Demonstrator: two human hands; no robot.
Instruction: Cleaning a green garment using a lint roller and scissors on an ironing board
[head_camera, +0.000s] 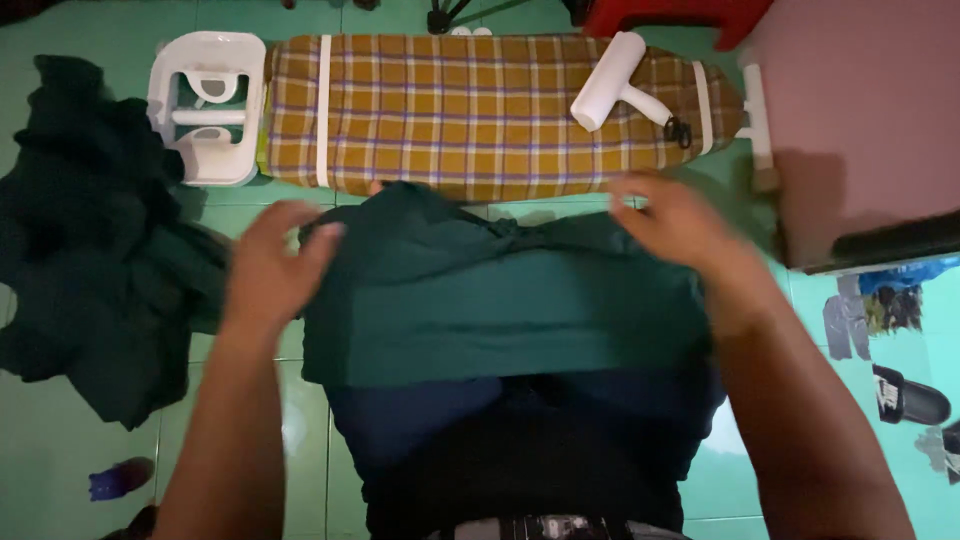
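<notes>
Two hands gripping a dark green garment (500, 300), left hand (268, 268), right hand (678, 220); plaid ironing board (480, 110) beyond

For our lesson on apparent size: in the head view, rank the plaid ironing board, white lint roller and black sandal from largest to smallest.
1. Plaid ironing board
2. White lint roller
3. Black sandal, near the roller's size, so unsure.

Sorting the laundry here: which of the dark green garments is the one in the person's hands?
The flat green garment in the middle, gripped by the left hand and right hand. The other green clothes lie crumpled on the floor at left, untouched.
</notes>
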